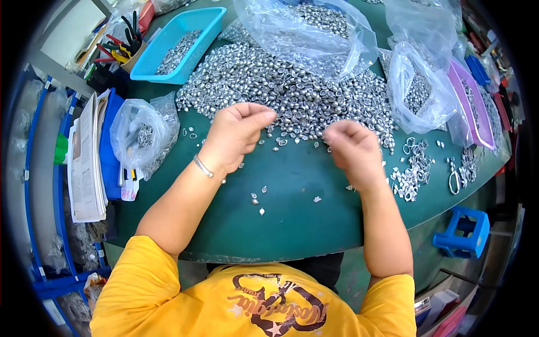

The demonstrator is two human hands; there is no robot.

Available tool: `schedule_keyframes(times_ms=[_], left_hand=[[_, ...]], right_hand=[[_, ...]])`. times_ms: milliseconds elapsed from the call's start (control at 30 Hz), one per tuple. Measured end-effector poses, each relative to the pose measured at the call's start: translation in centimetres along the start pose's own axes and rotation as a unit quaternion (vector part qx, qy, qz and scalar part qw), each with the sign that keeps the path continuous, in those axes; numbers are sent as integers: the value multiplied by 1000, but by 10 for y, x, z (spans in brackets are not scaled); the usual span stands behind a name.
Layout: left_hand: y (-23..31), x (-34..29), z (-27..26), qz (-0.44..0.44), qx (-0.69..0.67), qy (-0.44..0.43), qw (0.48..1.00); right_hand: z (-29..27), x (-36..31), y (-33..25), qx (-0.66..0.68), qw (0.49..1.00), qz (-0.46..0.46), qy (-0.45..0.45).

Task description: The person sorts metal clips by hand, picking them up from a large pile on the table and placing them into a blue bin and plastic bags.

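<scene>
A wide heap of small silver-grey metal pieces, rounded and shiny, covers the far middle of the green table. My left hand, with a silver bangle on its wrist, is at the heap's near edge. Its thumb and forefinger are pressed together; anything between them is too small to make out. Across from it, my right hand also pinches its fingers, slightly blurred, and I cannot see what they hold. A few loose metal pieces lie on the table between my forearms.
Behind the heap lie open clear plastic bags. A turquoise basket of pieces stands far left, near pliers. On the right are a bag, a pink tray and loose metal links. A blue stool stands beyond the table edge.
</scene>
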State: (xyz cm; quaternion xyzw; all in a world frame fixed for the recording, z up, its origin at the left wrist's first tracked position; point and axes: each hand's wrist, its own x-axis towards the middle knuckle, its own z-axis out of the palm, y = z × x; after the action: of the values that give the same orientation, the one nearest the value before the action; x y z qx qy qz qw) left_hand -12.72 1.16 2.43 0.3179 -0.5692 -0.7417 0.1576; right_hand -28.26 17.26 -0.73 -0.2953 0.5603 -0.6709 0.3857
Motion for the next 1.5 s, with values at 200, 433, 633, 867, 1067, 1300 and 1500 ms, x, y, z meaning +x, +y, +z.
schedule_keyframes(times_ms=[200,433,633,867,1067,1300,1500], left_hand=[[-17,-5,-4,198,484,-6,852],[-27,-7,-3,169,421,-38,890],[-6,-5,-28,-102,-310,-108,939],[-14,-5,-30,122,297,38,946],[-34,-1,-32,296,511,26,806],[-11,-7,-52,-65,-211,-60,974],[-9,-3,-60,18,-10,-23,1000]], right_hand=[[-15,-3,-18,110,991,36,63],[1,-2,-1,-331,935,-88,92],[12,-5,10,-499,852,-157,11],[6,0,-17,84,988,127,-6],[61,17,-11,-491,863,-93,-70],[59,30,5,-408,907,-61,-83],[60,34,-3,-167,983,76,-19]])
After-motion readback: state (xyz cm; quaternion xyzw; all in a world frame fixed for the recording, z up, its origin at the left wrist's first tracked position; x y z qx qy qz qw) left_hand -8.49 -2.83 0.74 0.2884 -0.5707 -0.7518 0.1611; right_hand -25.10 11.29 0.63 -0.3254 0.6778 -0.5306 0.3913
